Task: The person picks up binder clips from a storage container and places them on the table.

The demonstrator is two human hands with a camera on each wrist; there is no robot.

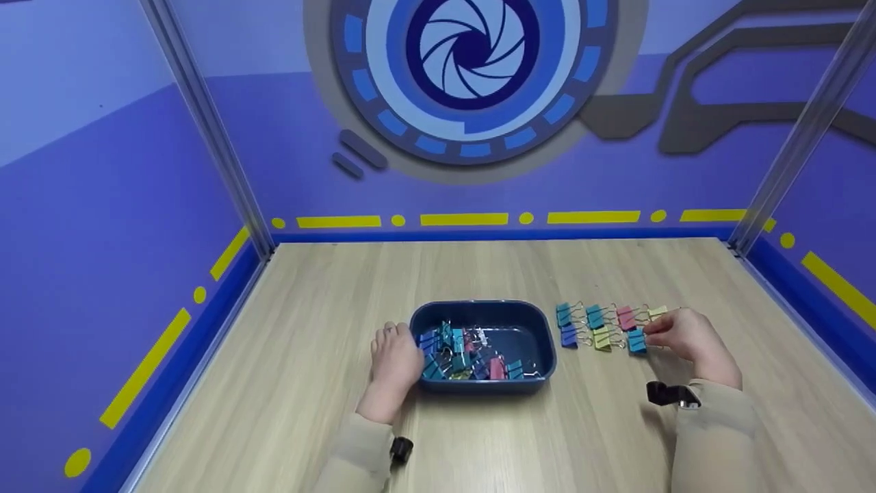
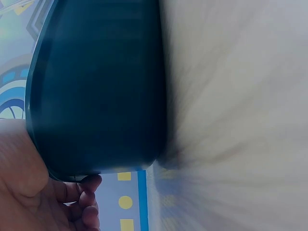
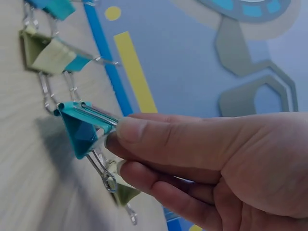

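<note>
Left of your right hand [image 1: 694, 342], the yellow binder clip [image 1: 602, 339] sets the line. You're pinching the light-blue binder clip [image 1: 636, 342] by its wire handle; I'd square it, then release without dragging. Left hand [image 1: 397, 357] touches the navy tray [image 1: 487, 387]; can't tell if it grips.

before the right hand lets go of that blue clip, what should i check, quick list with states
1. Right hand pinching the blue clip: ok.
2. Blue clip in line with the near row: ok.
3. Blue clip fully seated on the table: cannot tell.
4. Near row as long as the far row: not ok, three against four.
5. Left hand at the left side of the bin: ok.
6. More clips available in the bin: ok.
</note>
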